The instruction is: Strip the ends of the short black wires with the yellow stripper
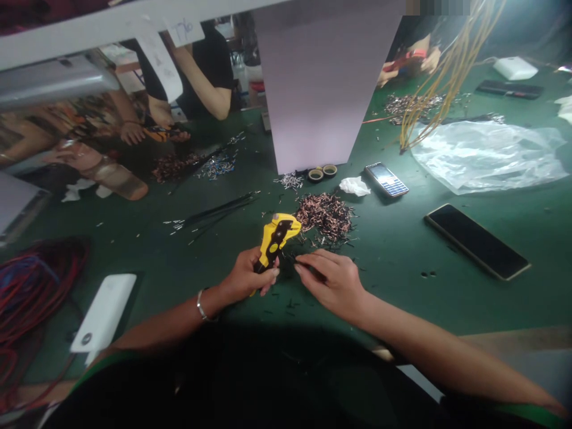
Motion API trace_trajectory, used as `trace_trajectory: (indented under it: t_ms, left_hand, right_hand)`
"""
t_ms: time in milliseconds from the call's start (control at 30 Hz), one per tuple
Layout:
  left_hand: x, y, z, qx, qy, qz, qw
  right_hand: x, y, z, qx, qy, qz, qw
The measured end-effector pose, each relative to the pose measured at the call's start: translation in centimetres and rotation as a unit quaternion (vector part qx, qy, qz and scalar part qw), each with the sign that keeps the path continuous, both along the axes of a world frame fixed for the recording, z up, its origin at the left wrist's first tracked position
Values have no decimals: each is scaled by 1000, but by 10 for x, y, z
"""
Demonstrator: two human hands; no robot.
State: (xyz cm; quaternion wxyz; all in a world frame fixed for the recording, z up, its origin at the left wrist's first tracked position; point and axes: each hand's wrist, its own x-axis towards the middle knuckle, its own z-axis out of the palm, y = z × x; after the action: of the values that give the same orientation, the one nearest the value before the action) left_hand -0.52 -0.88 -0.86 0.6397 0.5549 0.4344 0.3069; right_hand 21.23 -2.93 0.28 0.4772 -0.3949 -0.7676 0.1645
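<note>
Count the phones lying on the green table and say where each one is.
3. A keypad phone lies near the white panel's foot; a dark smartphone lies right of the person's hands; another dark one sits at the far right. More may be hidden.

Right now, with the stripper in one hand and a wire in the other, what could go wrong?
The right hand pinches a thin black wire close to the stripper held by the left hand; fingertips could get nipped. The scrap pile sits just behind, so a stray elbow could scatter it toward the phone.
</note>
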Motion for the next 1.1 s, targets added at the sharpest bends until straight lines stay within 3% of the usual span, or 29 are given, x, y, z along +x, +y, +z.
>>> trace_trajectory:
  t_ms: [100,267,433,567,700,1100]
  left_hand:
    - [0,3,-2,-4,-33,2,999]
    - [-1,13,2,-88,-151,-51,983]
    - [-3,18,5,-133,-236,-130,954]
    - [-4,18,4,-152,-249,-156,944]
    - [-2,14,5,-161,-250,-178,938]
    - [1,9,6,-152,-237,-189,941]
  right_hand:
    - [-3,2,-1,-76,35,-2,997]
    - [4,9,-1,-86,71,17,994]
    - [20,19,3,-172,139,-66,973]
    - [20,24,6,-281,239,-83,926]
    - [13,24,9,-316,293,-76,899]
    - [6,20,6,-352,269,-71,894]
